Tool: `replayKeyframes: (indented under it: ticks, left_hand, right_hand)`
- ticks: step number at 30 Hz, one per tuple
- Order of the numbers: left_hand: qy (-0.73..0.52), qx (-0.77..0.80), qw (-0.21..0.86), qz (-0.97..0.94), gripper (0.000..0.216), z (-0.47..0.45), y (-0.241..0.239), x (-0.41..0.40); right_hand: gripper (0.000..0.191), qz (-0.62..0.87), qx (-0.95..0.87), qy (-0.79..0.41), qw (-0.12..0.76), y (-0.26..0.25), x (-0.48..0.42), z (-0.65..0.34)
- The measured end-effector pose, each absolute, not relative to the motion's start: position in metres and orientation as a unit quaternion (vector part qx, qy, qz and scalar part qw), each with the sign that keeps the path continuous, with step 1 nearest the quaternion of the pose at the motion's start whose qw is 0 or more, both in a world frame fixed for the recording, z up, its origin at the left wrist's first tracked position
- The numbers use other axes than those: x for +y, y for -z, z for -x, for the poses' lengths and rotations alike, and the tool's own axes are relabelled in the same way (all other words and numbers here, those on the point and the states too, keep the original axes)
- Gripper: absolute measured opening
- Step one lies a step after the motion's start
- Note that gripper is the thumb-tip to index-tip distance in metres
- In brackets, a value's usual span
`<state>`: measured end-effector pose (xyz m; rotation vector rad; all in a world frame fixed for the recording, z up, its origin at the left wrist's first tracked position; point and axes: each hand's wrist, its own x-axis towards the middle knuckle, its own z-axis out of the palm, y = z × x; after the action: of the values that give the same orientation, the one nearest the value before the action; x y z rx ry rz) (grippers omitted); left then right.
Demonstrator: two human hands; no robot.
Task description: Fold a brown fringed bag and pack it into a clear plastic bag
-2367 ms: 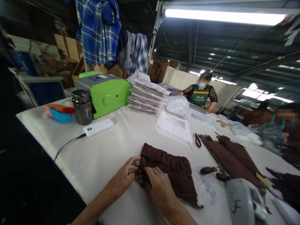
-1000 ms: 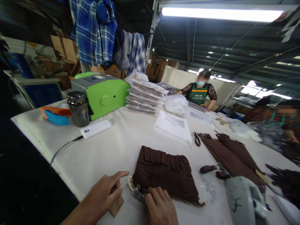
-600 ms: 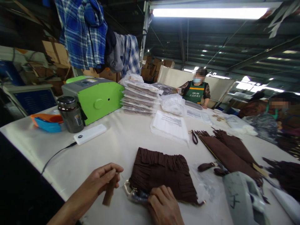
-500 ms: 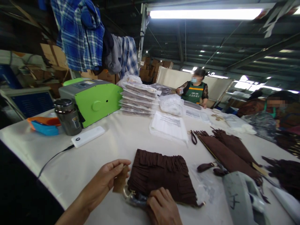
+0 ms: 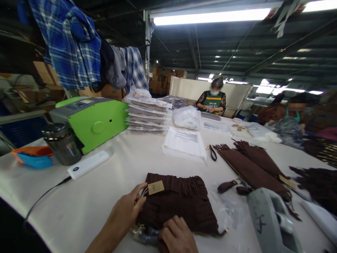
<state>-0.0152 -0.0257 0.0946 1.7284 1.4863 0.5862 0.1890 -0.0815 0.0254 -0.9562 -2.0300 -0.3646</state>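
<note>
A dark brown fringed bag (image 5: 179, 200) lies flat on the table in front of me. At its left edge my left hand (image 5: 129, 207) pinches the white string of a tan hang tag (image 5: 156, 187), which rests on the bag's upper left. My right hand (image 5: 177, 233) is closed at the bag's lower edge, with its fingers curled over a brown strap (image 5: 162, 247). Beside those fingers sits clear plastic-wrapped metal hardware (image 5: 144, 235). My right palm hides part of the strap.
A grey tape dispenser (image 5: 268, 221) stands at right, near more brown bags (image 5: 252, 168). Behind are stacked packed bags (image 5: 149, 116), plastic sleeves (image 5: 184, 144) and a green machine (image 5: 101, 121). A tumbler (image 5: 61, 144) and corded power bank (image 5: 88, 164) stand left. Two people work across the table.
My left hand has moved the tag from beside the bag's left edge up onto its upper left. My right hand stays by the lower edge. The view has shifted slightly.
</note>
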Motion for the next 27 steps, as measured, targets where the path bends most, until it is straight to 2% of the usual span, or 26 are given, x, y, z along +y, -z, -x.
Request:
replayKeyframes:
  ticks: [3, 6, 9, 11, 14, 18, 20, 24, 27]
  left_hand:
    - [-0.195, 0.604, 0.182, -0.751, 0.035, 0.008, -0.106, -0.019]
    - [-0.143, 0.572, 0.095, -0.802, 0.04, -0.009, -0.109, -0.011]
    - [-0.097, 0.55, 0.072, -0.827, 0.034, -0.022, -0.106, -0.005]
    - [-0.099, 0.546, 0.078, -0.828, 0.024, -0.025, -0.104, -0.003]
    - [-0.111, 0.55, 0.082, -0.824, 0.021, -0.023, -0.103, -0.002]
    - [-0.104, 0.557, 0.061, -0.822, 0.029, -0.025, -0.105, -0.002]
    - [-0.101, 0.557, 0.042, -0.824, 0.034, -0.029, -0.106, -0.003]
    - [-0.098, 0.561, -0.019, -0.822, 0.036, -0.033, -0.104, -0.005]
    - [-0.105, 0.571, -0.075, -0.811, 0.029, -0.035, -0.103, -0.003]
  right_hand:
    - [0.046, 0.38, -0.808, 0.149, 0.425, -0.027, -0.081, -0.189]
    - [0.047, 0.375, -0.805, 0.168, 0.428, -0.025, -0.08, -0.187]
    - [0.049, 0.382, -0.781, 0.192, 0.456, -0.017, -0.077, -0.182]
    - [0.05, 0.391, -0.764, 0.199, 0.474, -0.011, -0.075, -0.179]
    - [0.051, 0.397, -0.756, 0.209, 0.477, 0.0, -0.073, -0.179]
    - [0.037, 0.388, -0.805, 0.244, 0.377, 0.01, -0.069, -0.187]
    - [0.031, 0.38, -0.809, 0.267, 0.36, 0.012, -0.067, -0.189]
    - [0.034, 0.361, -0.771, 0.288, 0.439, 0.006, -0.064, -0.189]
    - [0.034, 0.365, -0.768, 0.269, 0.452, -0.002, -0.064, -0.186]
